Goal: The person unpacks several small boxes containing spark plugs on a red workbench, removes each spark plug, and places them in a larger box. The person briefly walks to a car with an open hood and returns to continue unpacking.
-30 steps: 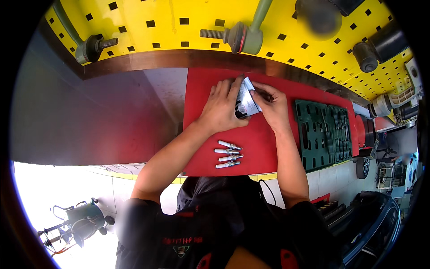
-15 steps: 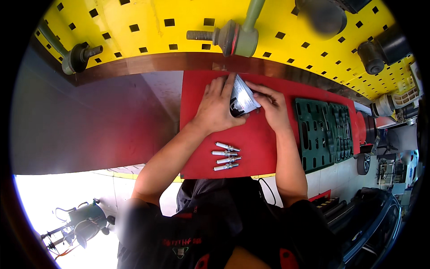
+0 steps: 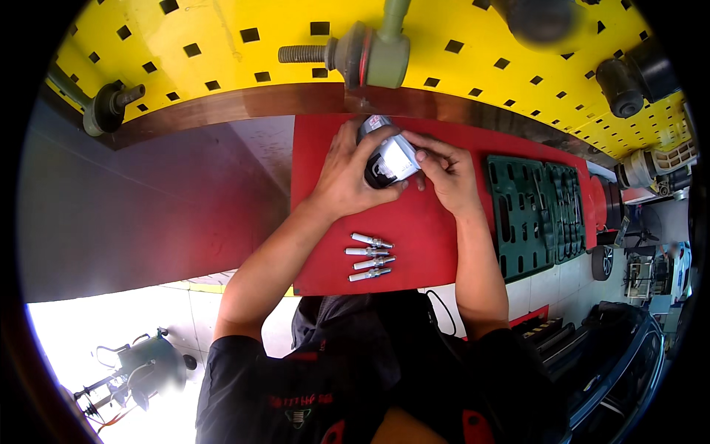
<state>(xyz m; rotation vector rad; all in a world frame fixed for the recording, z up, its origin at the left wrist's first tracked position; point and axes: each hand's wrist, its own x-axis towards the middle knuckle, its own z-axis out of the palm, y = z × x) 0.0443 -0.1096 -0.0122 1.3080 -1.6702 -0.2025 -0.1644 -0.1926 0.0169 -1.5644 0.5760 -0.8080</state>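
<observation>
My left hand (image 3: 346,174) is wrapped round a silver-white container (image 3: 399,155) with a black patch at its near end. The container is tilted above the red mat (image 3: 421,244), and its exact kind is hard to make out. At its right side, my right hand (image 3: 450,174) is closed, thumb and bent fingers pinching its edge. Several spark plugs (image 3: 370,264) with white insulators and metal ends lie in a loose row on the mat, nearer me than the hands.
To the right lies an open dark green tool case (image 3: 521,214). A yellow perforated board (image 3: 222,44) rises along the far side, with a ball-joint link (image 3: 384,55) and other car parts on it. A grey surface (image 3: 148,200) adjoins the mat at left. A dark car (image 3: 621,355) stands at lower right.
The container has turned in my hands, showing a printed end at the top. My left fingers have shifted round it, while the right hand stays at its edge. The view has moved slightly.
</observation>
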